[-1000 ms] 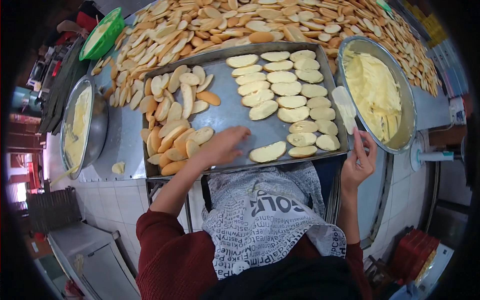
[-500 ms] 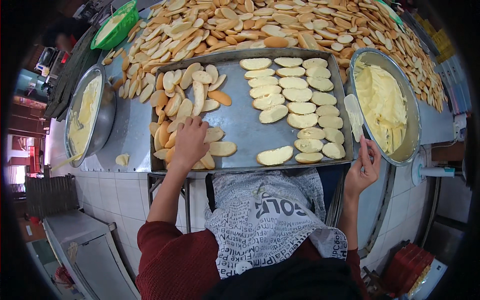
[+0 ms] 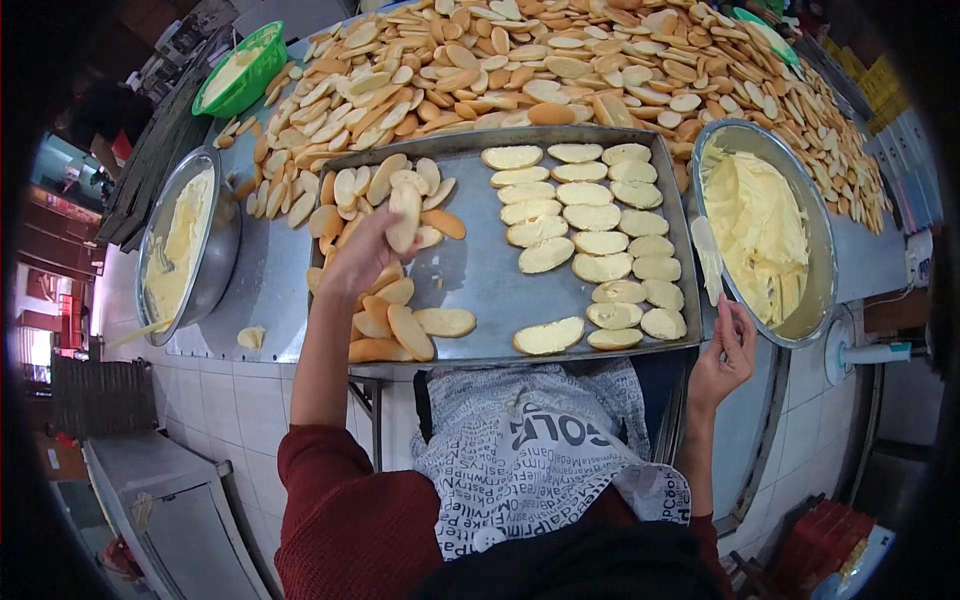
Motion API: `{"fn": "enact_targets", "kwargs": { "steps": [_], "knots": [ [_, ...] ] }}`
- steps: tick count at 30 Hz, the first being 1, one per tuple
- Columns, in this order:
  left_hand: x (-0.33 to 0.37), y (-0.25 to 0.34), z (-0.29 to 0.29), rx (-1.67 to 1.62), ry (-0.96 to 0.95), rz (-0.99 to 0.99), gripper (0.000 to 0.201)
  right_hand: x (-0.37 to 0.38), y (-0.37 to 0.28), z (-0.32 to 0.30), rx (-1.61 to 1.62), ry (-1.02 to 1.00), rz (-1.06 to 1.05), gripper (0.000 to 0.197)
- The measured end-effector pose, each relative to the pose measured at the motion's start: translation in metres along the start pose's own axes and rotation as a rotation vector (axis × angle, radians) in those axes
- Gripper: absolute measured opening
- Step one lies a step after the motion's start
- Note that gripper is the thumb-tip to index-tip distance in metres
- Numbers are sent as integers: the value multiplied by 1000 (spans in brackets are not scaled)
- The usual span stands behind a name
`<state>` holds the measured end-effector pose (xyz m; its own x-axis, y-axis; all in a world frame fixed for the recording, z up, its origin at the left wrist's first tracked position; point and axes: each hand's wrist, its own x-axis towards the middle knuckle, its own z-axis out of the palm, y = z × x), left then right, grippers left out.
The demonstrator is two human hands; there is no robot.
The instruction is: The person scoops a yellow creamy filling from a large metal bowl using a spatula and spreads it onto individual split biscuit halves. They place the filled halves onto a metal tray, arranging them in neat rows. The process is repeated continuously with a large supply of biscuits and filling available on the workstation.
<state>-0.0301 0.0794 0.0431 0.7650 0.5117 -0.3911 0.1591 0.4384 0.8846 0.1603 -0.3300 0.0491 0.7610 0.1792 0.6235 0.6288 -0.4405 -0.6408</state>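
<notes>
The person's left hand [image 3: 362, 258] is closed around one pale oval bread slice [image 3: 404, 216], lifted over the loose slices [image 3: 408, 332] at the left of the metal tray [image 3: 485, 300]. Over on the right, the other hand [image 3: 728, 355] pinches a spatula [image 3: 708, 262] between thumb and fingers, its blade just beside the bowl of yellow cream [image 3: 755, 225]. Cream-spread slices [image 3: 602, 267] lie in columns along the tray's right side.

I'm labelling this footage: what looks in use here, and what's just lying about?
In use, it seems: bread slice in left hand; spatula in right hand; tray; coated slices; right bowl.

Apparently lying about: left bowl; green basin; pale blob; grey cabinet.
</notes>
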Motion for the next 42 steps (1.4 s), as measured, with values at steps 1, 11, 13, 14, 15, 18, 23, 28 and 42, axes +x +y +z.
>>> {"fn": "enact_targets", "kwargs": {
  "steps": [1, 11, 13, 14, 15, 18, 23, 28, 42],
  "knots": [
    [12, 5, -11, -117, -63, 30, 37, 1, -1, 0, 5, 1, 0, 41],
    [124, 93, -17, -731, -277, 322, 47, 0, 3, -7, 63, 33, 70, 44],
    [139, 101, -3, 64, 237, 677, 46, 4, 0, -7, 65, 43, 52, 43],
    [148, 96, -9, 465, 437, 790, 43, 5, -3, -8, 68, 41, 44, 42],
    [157, 89, -15, 873, 633, 881, 41, 4, -4, -9, 85, 20, 46, 41],
    [170, 90, 15, 1063, 684, 969, 36, 5, 1, -3, 128, 41, 77, 35],
    [117, 53, 99, -5, -56, 302, 30, 7, -11, 3, 439, -74, 339, 32],
    [47, 16, 170, -300, -421, 63, 44, 7, -24, 14, 597, -156, 410, 31],
    [4, -27, 202, -535, -618, -104, 41, 9, -40, 55, 378, -151, -105, 50]
  ]
}}
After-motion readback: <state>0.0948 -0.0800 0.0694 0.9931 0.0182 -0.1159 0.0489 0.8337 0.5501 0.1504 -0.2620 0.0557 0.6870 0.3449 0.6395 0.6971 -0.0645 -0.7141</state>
